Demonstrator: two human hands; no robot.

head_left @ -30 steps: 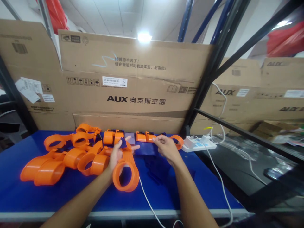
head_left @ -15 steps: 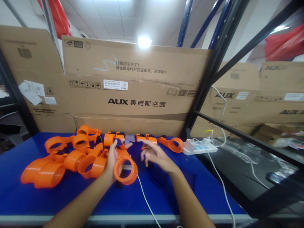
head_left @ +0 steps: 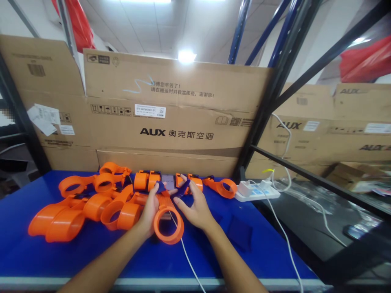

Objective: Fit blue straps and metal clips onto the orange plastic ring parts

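My left hand (head_left: 150, 209) is closed around the handle of an orange tape dispenser (head_left: 168, 235), whose ring hangs down toward me. A small dark blue piece (head_left: 160, 186) shows at the dispenser's top end by my left fingers. Just right of it, my right hand (head_left: 195, 207) pinches a dark blue piece (head_left: 183, 189), apparently flexible, between thumb and fingers. Its far end sits close to the dispenser; whether they touch I cannot tell. On the table's right side lies a flat dark blue piece (head_left: 240, 233).
Several orange tape dispensers (head_left: 65, 221) lie on the left of the blue table (head_left: 100, 258), with more along the back. A phone-like device (head_left: 168, 183) stands at the back. A white power strip (head_left: 258, 191) with cables lies right. Cardboard (head_left: 171, 118) walls the rear.
The dispenser in my left hand has shifted slightly right and down. My right hand has turned and come closer to it, its blue piece now pinched between thumb and fingers.
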